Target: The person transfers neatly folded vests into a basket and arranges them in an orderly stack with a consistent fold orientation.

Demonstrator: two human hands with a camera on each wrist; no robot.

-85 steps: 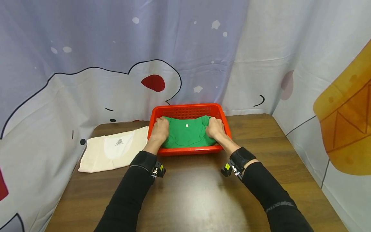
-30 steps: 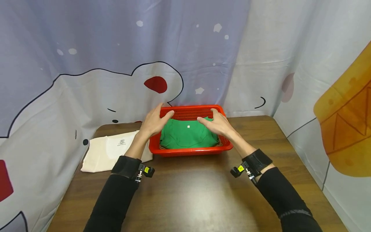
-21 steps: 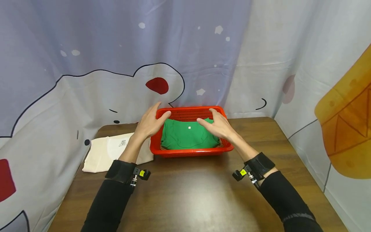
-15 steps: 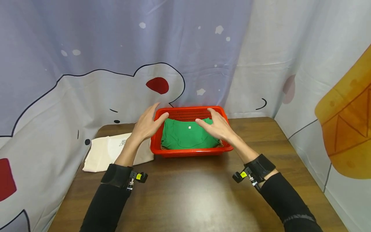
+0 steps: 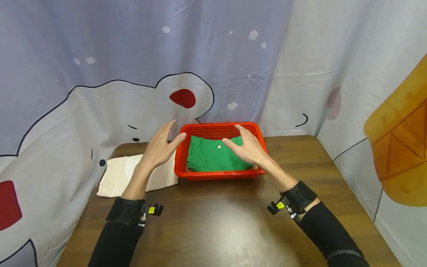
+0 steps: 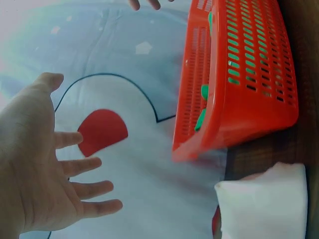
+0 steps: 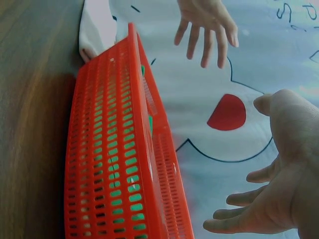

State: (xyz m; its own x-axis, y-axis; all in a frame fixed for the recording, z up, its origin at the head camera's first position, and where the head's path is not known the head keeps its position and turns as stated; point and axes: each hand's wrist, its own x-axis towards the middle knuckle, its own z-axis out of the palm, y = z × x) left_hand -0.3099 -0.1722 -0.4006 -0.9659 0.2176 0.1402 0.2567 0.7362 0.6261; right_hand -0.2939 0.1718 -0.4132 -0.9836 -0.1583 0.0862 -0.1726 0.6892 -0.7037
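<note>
A green shirt [image 5: 217,155] with a small white neck label lies folded inside a red plastic basket [image 5: 218,175] at the back of the table. My left hand [image 5: 160,148] hovers over the folded cream cloth [image 5: 115,176] left of the basket, fingers spread and holding nothing. My right hand [image 5: 248,148] is above the basket's right part, thumb and fingers apart, also with nothing in it. In the left wrist view my left palm [image 6: 37,164] shows bare beside the basket. The right wrist view shows my right palm [image 7: 284,184] bare too.
The brown wooden table [image 5: 217,218] stretches in front of the basket and to its right. A patterned curtain [image 5: 233,63] hangs directly behind the table and along both sides.
Earlier, both hands gripped the green shirt's edges in the basket. They have let go and lifted; my left hand has since drifted left, over the cream cloth. The shirt stays in the basket.
</note>
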